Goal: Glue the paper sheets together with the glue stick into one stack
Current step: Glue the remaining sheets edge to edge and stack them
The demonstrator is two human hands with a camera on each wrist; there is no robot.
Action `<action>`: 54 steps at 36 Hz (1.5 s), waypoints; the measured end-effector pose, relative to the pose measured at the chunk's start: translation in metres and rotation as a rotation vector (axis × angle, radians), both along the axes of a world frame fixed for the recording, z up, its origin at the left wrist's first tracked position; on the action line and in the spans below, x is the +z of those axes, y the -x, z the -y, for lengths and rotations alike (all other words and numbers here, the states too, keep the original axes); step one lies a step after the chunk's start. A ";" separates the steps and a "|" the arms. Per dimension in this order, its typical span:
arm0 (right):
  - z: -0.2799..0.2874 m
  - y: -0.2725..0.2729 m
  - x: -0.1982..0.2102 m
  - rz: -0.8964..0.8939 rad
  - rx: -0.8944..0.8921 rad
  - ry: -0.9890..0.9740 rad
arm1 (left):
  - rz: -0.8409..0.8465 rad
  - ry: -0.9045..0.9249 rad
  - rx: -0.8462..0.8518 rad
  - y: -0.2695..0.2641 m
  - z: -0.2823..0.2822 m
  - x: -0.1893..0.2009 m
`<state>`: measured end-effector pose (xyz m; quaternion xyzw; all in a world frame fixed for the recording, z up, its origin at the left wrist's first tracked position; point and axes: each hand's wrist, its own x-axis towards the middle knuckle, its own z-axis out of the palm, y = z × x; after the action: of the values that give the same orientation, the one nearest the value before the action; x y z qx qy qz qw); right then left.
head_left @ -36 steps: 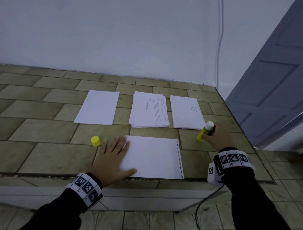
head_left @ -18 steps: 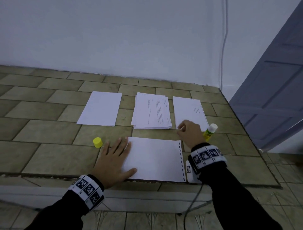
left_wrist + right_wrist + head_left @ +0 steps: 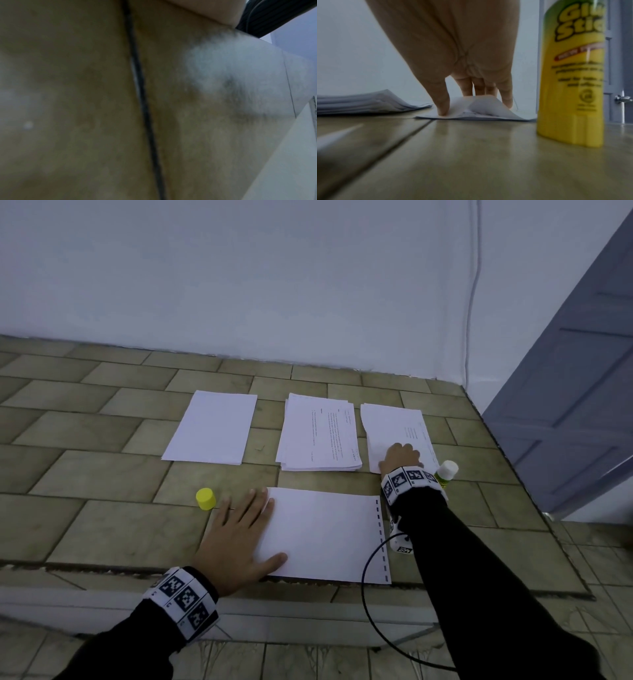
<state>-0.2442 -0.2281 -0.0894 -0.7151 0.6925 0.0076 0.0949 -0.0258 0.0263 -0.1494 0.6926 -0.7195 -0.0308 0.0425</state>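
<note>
Pressing flat, left hand (image 3: 236,539) on the near sheet (image 3: 325,535); right hand (image 3: 453,54) pinching up the right pile's (image 3: 394,429) top sheet, glue stick (image 3: 571,75) upright just beside.

The yellow glue stick (image 3: 571,75) at the right edge of the right wrist view bears large yellow letters reading "Glu" over "Stic", cut off by the frame; the smaller print beneath is blurred. In the head view, the middle paper stack (image 3: 320,434) carries printed lines too small to read.
</note>
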 end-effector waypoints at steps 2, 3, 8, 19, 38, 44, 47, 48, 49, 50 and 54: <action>0.000 0.004 -0.001 0.007 0.018 0.032 | -0.004 0.002 0.001 0.000 0.000 0.000; 0.000 0.005 -0.001 0.018 0.023 0.038 | -0.013 -0.002 0.003 0.000 0.000 0.000; 0.003 0.008 0.010 0.180 -0.009 0.104 | -0.093 0.012 0.029 0.001 -0.002 0.003; -0.058 0.014 0.050 0.612 0.335 0.162 | -0.893 0.215 0.230 0.006 0.002 0.037; -0.134 0.069 0.018 0.737 0.561 -0.135 | -1.251 -0.089 0.345 -0.001 0.015 0.062; -0.130 0.076 0.010 0.918 0.322 -0.184 | -1.172 -0.047 0.290 -0.004 0.014 0.055; -0.126 0.080 0.006 0.908 0.236 -0.134 | -1.127 -0.061 0.289 -0.007 0.012 0.055; -0.126 0.081 0.007 0.921 0.216 -0.134 | -1.122 -0.069 0.294 -0.008 0.011 0.056; -0.125 0.081 0.007 0.932 0.197 -0.145 | -1.119 -0.080 0.296 -0.008 0.010 0.057; -0.125 0.082 0.007 0.946 0.188 -0.158 | -1.118 -0.086 0.294 -0.008 0.009 0.058; -0.126 0.081 0.009 0.946 0.186 -0.199 | -1.120 -0.080 0.276 -0.005 0.007 0.060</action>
<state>-0.3250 -0.1023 -0.0804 -0.6863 0.5029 -0.2434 0.4657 -0.0207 0.0196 -0.0894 0.6593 -0.4885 -0.4140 0.3941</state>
